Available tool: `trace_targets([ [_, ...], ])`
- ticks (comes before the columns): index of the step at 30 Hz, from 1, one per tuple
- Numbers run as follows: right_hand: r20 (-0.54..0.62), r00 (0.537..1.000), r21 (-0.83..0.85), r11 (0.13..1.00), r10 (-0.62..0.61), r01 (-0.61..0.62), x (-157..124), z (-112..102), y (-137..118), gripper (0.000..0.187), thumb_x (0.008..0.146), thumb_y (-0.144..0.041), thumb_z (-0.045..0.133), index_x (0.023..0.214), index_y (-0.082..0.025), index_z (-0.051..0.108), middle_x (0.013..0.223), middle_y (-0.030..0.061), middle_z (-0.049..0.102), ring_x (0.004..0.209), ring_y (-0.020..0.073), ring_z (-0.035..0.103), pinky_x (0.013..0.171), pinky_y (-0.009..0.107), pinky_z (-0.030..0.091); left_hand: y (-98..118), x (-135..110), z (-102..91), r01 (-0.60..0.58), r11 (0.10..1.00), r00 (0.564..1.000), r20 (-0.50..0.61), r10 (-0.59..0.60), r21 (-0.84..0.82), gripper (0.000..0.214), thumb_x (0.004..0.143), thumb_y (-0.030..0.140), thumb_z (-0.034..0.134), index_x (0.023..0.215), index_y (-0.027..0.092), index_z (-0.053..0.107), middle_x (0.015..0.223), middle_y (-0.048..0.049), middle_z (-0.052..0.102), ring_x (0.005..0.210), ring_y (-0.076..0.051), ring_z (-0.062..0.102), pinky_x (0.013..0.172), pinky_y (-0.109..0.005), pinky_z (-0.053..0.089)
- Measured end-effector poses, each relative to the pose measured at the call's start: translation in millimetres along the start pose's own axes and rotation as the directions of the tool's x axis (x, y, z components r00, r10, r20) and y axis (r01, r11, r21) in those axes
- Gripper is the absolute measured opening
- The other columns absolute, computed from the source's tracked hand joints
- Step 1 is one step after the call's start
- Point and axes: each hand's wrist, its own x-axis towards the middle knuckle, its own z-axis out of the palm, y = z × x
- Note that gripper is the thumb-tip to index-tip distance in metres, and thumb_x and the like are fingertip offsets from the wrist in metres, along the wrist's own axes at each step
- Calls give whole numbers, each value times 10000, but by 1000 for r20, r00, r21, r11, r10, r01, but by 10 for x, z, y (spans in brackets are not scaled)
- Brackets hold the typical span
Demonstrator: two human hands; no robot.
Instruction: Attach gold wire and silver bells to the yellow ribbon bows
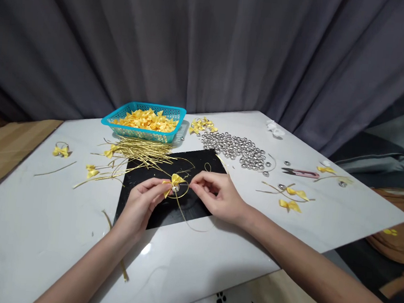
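Observation:
Between the thumb and fingers of my left hand (pixel 143 198) is a yellow ribbon bow (pixel 177 179), with a small silver bell (pixel 175 187) at its middle. A gold cord (pixel 182 212) runs from the bow, curving in a loop to the right and trailing down toward the table. My right hand (pixel 216 193) is closed in a pinch at the right side of that loop, its fingertips on the cord. Both hands are above a black mat (pixel 161 216). The knot behind the bow is hidden by my left fingers.
A teal basket (pixel 142 133) of yellow bows stands at the back. In front lie many gold cords (pixel 145 150). Silver bells (pixel 237 149) are spread behind my right hand. Pink-handled snips (pixel 301 173) and loose bows (pixel 289 205) lie at right. A finished-looking bow loop (pixel 61 150) lies left.

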Motion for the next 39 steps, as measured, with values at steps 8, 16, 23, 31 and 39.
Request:
trace_targets([
  [8,23,1000,5,1000,-12,12,-32,82,-16,130,843,-195,473,744,-143,540,544,-57,372,461,52,283,448,195,256,-7,-27,30,-24,1000,1000,-5,24,14,177,507,215,824,585,151,679,630,22,653,603,-62,582,615,-135,451],
  [16,1,998,-5,998,-59,59,-46,90,-25,116,840,-178,467,737,-154,516,530,-67,338,435,48,260,429,192,242,-17,-39,18,-86,992,996,-22,89,97,189,504,241,818,594,160,674,603,15,640,588,-71,542,576,-162,414],
  [23,-203,973,-71,992,-114,101,-56,90,-36,130,891,-222,428,809,-169,514,666,-5,503,492,71,386,483,208,326,-29,-45,29,-114,975,991,-44,125,192,186,495,248,803,589,157,671,629,-11,670,609,-107,580,614,-207,445],
  [31,-216,970,-480,877,-112,-5,-15,296,-20,254,966,-299,266,988,-164,481,582,6,562,449,97,504,448,219,266,-90,-120,96,-45,981,999,13,44,187,179,480,234,800,578,157,672,613,-7,677,601,-100,592,609,-191,463],
  [39,-202,957,-502,861,-208,81,-36,252,-9,275,976,-284,259,977,-155,502,631,17,609,463,84,539,450,203,326,-81,-127,97,-79,971,997,-2,82,224,151,489,221,787,569,159,675,611,-17,681,586,-104,584,583,-196,461],
])
